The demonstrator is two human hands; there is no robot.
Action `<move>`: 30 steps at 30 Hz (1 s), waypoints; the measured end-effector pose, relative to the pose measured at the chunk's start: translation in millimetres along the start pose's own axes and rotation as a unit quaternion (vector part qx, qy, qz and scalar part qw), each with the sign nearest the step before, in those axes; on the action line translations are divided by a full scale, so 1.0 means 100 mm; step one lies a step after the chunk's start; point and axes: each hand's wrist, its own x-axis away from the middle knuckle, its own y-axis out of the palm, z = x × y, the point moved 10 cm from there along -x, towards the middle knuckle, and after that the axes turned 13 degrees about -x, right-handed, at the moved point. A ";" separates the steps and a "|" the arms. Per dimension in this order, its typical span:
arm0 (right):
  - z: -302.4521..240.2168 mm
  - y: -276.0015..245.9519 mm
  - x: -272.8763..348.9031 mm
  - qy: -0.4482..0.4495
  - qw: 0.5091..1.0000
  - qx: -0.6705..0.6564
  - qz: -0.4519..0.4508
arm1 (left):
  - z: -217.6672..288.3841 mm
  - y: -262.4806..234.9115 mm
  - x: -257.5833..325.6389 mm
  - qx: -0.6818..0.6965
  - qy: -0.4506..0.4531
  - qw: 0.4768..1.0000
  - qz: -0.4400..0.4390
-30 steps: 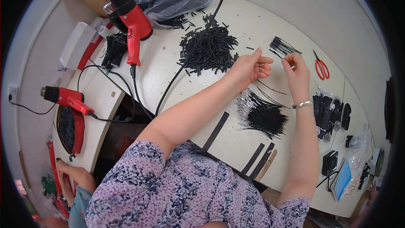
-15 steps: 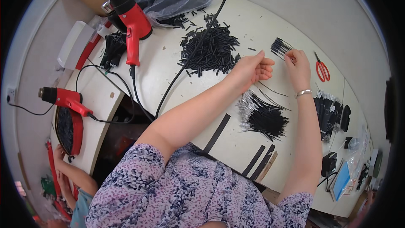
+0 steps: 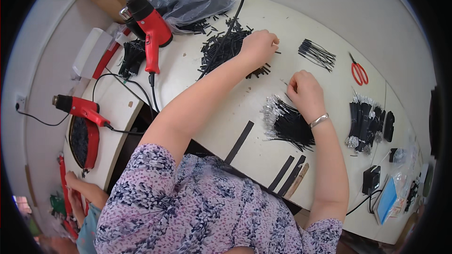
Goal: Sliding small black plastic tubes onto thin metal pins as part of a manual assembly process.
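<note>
At the right edge of a heap of short black tubes [image 3: 221, 49], my left hand [image 3: 260, 47] has its fingers curled in; whatever they grip is hidden. My right hand [image 3: 306, 91] pinches a thin black wire [image 3: 284, 82], whose end pokes out left of the fingertips. Just below that hand lies a loose bundle of black wires [image 3: 293, 127] with silvery ends, partly covered by the wrist. Farther back, a small group of black wires with thicker black ends [image 3: 316, 55] rests on the white table, apart from both hands.
Red-handled cutters [image 3: 359, 73] and more wire bundles [image 3: 362, 124] lie at the right. A red heat gun [image 3: 151, 33] stands back left, another [image 3: 82, 108] over a red container [image 3: 89, 148]. A black cable [image 3: 240, 16] crosses the heap. A co-worker's arm [image 3: 89, 193] shows lower left.
My left hand has moved left to the tube heap. My right hand has come nearer and left, away from the group of wires at the back, to above the loose bundle.
</note>
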 end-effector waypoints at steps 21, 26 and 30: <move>0.38 -0.21 0.00 0.130 0.927 -0.339 0.097 | 0.34 0.47 0.64 0.598 -0.194 0.758 -0.172; 0.35 -0.24 -0.01 0.094 0.925 -0.344 0.129 | 0.35 0.55 0.63 0.645 -0.180 0.718 -0.189; 0.34 -0.24 -0.01 0.087 0.924 -0.347 0.131 | 0.38 0.57 0.64 0.656 -0.185 0.705 -0.198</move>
